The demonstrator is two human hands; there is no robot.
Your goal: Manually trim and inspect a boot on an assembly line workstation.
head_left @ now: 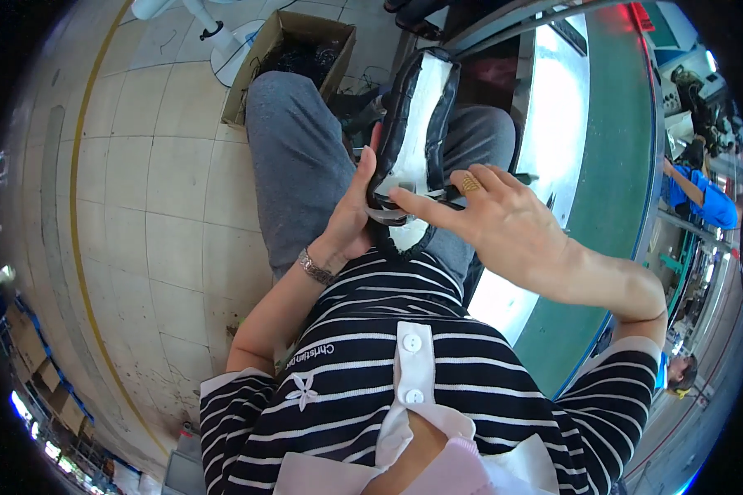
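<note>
A black shoe upper (398, 124), apparently stretched over a last, lies sole side up above my lap. Its pale insole (421, 107) is framed by puckered, folded-in black edges. My left hand (357, 202) wraps the shoe from the left side, with the thumb along its edge. Across the near part reaches my right hand (504, 210), index finger stretched out and pressing onto the insole. The other fingers curl round a dark-handled tool (527, 177), mostly hidden by the hand. Below the index fingertip a curved shiny metal piece (388, 216) shows; whether it belongs to the tool I cannot tell.
At my right runs a green conveyor belt (611, 124) with a shiny metal ledge (557, 107) beside it. An open cardboard box (343, 62) with dark scraps stands beyond my left knee, near a white stand base (233, 58). A co-worker in blue (706, 198) is across the belt.
</note>
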